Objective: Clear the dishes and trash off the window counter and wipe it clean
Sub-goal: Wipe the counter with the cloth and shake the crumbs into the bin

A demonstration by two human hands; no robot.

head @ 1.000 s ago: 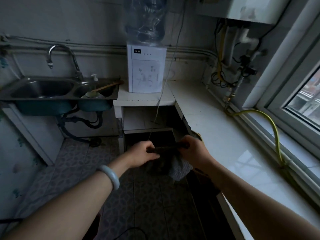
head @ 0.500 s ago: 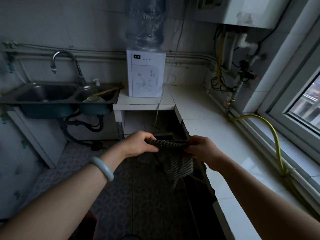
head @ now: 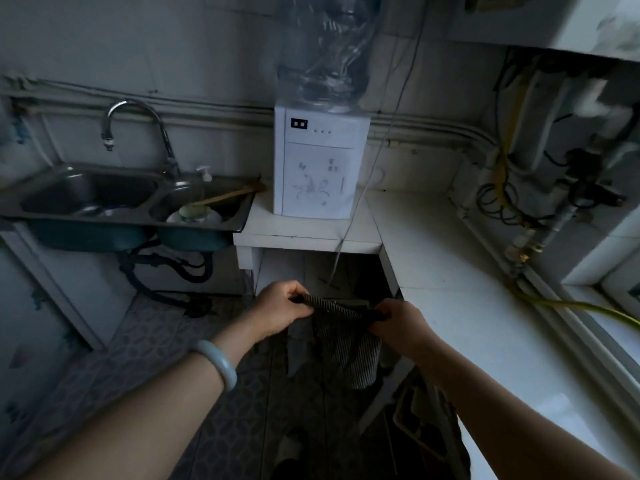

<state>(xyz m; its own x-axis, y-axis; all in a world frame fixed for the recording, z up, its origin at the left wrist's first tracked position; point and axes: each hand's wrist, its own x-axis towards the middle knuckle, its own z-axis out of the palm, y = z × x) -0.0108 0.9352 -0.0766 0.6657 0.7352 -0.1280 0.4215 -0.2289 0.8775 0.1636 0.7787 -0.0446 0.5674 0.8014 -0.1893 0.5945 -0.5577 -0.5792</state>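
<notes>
Head view: a dark striped cloth (head: 343, 344) hangs above the floor, just beside the near edge of the white window counter (head: 450, 271), pulled taut along its top. The left hand (head: 280, 308) pinches one upper corner and the right hand (head: 401, 323) the other, fingers curled on the fabric. Beyond, a water dispenser (head: 320, 164) stands on the counter's corner. A double sink (head: 86, 195) with dishes lies to the left.
</notes>
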